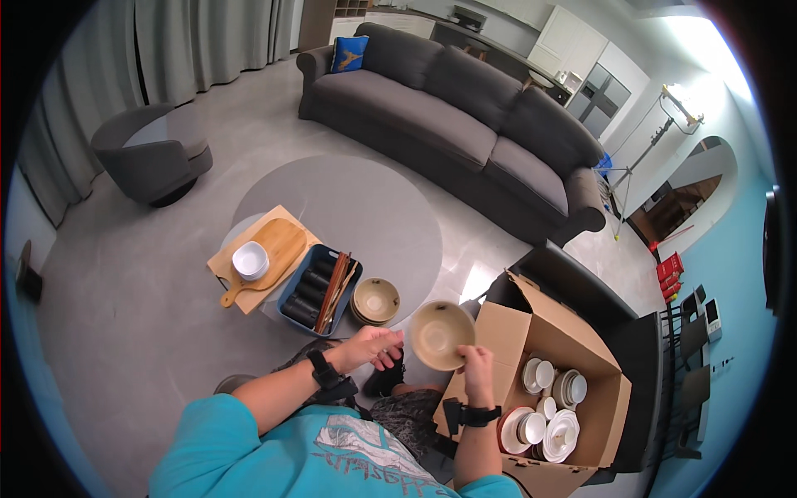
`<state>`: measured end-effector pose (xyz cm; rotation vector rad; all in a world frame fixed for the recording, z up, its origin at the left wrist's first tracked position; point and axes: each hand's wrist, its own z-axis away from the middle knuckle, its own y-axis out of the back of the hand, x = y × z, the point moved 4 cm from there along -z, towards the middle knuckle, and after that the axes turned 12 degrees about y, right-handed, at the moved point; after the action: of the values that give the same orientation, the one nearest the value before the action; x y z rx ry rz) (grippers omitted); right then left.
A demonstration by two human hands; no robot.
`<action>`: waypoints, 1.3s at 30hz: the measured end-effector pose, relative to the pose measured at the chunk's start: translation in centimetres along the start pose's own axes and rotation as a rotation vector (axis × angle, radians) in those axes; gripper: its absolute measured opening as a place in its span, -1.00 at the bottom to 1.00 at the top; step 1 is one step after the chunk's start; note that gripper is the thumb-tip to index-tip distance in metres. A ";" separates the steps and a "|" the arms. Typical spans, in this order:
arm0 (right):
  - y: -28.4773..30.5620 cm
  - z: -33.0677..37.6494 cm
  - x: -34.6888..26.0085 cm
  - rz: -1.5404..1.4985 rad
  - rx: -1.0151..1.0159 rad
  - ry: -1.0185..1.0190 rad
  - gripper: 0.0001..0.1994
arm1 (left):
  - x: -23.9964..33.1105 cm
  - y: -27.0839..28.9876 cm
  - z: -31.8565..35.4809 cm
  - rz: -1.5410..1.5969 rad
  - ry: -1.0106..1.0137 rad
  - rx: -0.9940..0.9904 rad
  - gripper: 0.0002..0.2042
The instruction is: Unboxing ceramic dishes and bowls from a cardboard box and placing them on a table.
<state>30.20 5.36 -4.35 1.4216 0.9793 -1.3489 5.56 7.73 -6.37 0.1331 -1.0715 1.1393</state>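
Observation:
My right hand (476,369) grips a beige bowl (444,334) by its near right rim, with the bowl's inside facing up toward me. My left hand (372,348) is half open just left of that bowl, apart from it and holding nothing. Beyond my left hand stands a stack of similar beige bowls (376,300). To my right, an open cardboard box (613,419) contains stacks of white cups, bowls and plates (560,435).
Left of the stack, a blue bin (288,305) holds black items and brown sticks. A wooden cutting board (285,249) carries white bowls (251,260). A black armchair (638,365) is around the box; a grey sofa (432,108) lies farther off.

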 end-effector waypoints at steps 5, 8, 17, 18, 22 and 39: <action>-4.3 1.8 0.4 0.087 -0.228 -0.026 -0.83 | -2.2 1.5 0.1 -0.156 0.029 0.055 -0.61; -4.6 2.1 0.4 0.152 -0.317 0.003 -0.78 | -3.0 2.3 -0.1 -0.183 0.057 0.082 -0.68; 4.3 2.1 0.2 0.692 -0.009 0.311 -0.71 | -5.1 6.2 -2.9 -0.025 0.159 0.305 -0.73; 6.0 2.4 0.4 0.817 0.058 0.368 -0.70 | -5.2 6.9 -3.3 -0.012 0.164 0.330 -0.72; 11.0 4.7 4.5 0.979 0.124 0.258 -0.61 | -4.4 9.0 -4.9 0.026 0.160 0.451 -0.69; 11.2 6.2 7.3 1.032 0.193 0.124 -0.33 | -3.7 12.0 -11.1 -0.016 0.165 0.625 -0.72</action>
<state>39.93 -3.95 -10.45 1.7903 0.0834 -0.5823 3.02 17.30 -19.94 0.5267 -0.5401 1.4144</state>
